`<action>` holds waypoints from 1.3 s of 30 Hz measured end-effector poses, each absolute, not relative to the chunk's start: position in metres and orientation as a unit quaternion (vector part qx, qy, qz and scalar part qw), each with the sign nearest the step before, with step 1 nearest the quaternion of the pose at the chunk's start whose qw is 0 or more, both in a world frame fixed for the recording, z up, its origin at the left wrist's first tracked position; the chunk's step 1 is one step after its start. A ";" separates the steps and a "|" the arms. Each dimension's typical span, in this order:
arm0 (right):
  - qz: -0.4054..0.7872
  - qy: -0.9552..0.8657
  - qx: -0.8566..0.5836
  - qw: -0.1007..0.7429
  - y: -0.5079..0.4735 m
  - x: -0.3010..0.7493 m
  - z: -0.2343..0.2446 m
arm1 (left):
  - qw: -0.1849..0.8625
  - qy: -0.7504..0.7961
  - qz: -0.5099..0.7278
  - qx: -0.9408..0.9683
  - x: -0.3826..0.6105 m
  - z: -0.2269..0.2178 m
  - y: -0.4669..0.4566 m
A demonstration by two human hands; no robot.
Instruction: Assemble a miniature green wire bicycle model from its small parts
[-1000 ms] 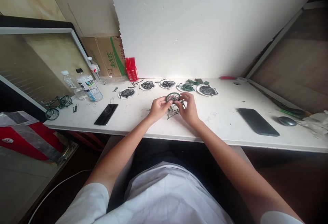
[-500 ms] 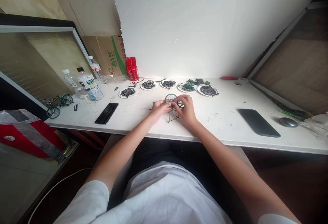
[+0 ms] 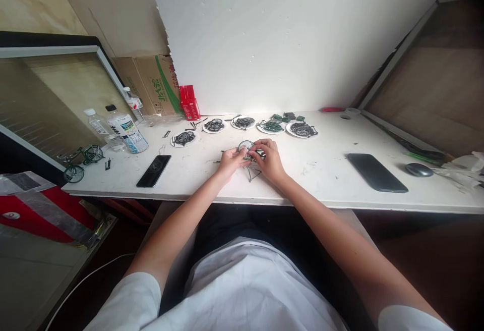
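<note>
Over the middle of the white table, my left hand (image 3: pixel 231 161) and my right hand (image 3: pixel 269 159) meet, fingers closed around a small green toy bicycle wheel (image 3: pixel 245 145). My left thumb and fingers pinch it from the left; the right fingertips press at its hub from the other side. A thin dark green bicycle frame (image 3: pixel 252 172) shows just below the hands. Whether the frame is joined to the wheel is hidden by my fingers. Small dark parts lie partly covered behind both hands.
Behind the hands stand several white plates of parts, one with green pieces (image 3: pixel 271 126). An assembled toy bicycle (image 3: pixel 83 162) stands at the left edge, near bottles (image 3: pixel 128 131). A phone (image 3: pixel 154 171) lies left; a dark flat pad (image 3: pixel 377 172) and a mouse (image 3: pixel 419 170) lie right.
The camera view has shifted slightly. The wheel is tilted a little differently between my fingers, and both hands keep their hold close together.
</note>
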State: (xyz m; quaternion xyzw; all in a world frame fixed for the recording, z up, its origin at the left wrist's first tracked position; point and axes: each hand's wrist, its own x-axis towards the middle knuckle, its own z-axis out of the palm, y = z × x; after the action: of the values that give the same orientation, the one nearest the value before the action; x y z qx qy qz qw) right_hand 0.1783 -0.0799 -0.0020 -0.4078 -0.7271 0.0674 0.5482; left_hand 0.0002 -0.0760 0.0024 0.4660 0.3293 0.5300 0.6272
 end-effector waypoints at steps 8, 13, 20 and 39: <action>0.067 -0.737 -0.407 0.535 -0.083 0.177 0.002 | 0.613 0.325 0.540 0.476 0.003 0.006 -0.080; 0.060 -0.741 -0.403 0.534 -0.083 0.178 0.003 | 0.589 0.325 0.550 0.495 0.004 0.005 -0.080; 0.063 -0.741 -0.408 0.530 -0.084 0.179 0.004 | 0.582 0.328 0.554 0.497 0.004 0.002 -0.078; 0.061 -0.744 -0.382 0.545 -0.086 0.180 0.007 | 0.613 0.307 0.535 0.494 0.000 0.011 -0.082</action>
State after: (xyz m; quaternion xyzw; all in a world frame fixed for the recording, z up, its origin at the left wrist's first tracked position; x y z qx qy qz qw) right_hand 0.1800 -0.0858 0.0067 -0.3817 -0.7438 0.0613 0.5452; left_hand 0.0004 -0.0817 0.0108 0.4943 0.3065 0.5350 0.6128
